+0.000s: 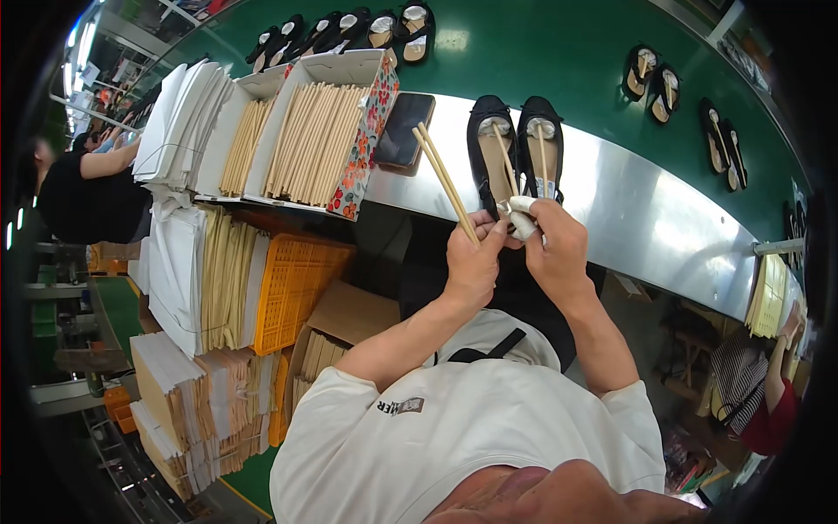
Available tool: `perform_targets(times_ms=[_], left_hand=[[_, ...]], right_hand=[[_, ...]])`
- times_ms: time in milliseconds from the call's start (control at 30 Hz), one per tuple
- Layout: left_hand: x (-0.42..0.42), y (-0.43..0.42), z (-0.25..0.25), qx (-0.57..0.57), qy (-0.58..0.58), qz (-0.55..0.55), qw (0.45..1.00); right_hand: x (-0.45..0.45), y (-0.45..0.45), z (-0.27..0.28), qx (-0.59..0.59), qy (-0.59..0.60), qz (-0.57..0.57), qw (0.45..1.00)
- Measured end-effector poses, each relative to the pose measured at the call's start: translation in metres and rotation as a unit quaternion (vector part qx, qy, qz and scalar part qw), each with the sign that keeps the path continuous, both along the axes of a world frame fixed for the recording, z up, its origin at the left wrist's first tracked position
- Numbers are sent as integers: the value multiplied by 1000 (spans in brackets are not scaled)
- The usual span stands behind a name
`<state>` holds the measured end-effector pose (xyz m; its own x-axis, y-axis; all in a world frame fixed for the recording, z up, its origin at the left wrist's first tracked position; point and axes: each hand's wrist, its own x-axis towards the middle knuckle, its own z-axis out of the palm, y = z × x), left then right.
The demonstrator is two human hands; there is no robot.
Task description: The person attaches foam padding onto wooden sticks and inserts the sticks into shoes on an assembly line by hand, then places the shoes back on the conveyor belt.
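Two loose wooden sticks (pixel 445 183) jut up from my left hand (pixel 476 259), whose fingers are closed around their lower ends. My right hand (pixel 559 249) is closed in a pinch beside it, with white coverings (pixel 522 214) at the fingertips. Both hands meet at the heel ends of a pair of black flat shoes, the left shoe (pixel 483 144) and the right shoe (pixel 555 140). Each shoe has white stuffing in its toe and a wooden stick lying along its insole. What the right fingertips pinch is hidden.
Boxes of wooden sticks (pixel 314 144) stand at the left beside a dark phone (pixel 406 131). The metal ledge (pixel 646 183) borders a green belt (pixel 541 44) carrying more black shoes (pixel 415 33). Paper stacks and an orange crate (pixel 301 284) sit lower left. People work at both sides.
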<state>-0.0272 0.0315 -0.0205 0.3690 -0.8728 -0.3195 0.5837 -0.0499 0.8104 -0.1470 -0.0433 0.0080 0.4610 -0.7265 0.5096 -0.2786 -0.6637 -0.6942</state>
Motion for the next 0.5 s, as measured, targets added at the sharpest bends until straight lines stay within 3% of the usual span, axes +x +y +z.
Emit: perform_targets(times_ms=[200, 500], left_hand=[[0, 3, -4, -9, 8, 2, 1000], [4, 8, 14, 55, 78, -13, 995]], right_hand=[[3, 1, -10, -58, 41, 3, 997], [0, -1, -6, -43, 64, 42, 996]])
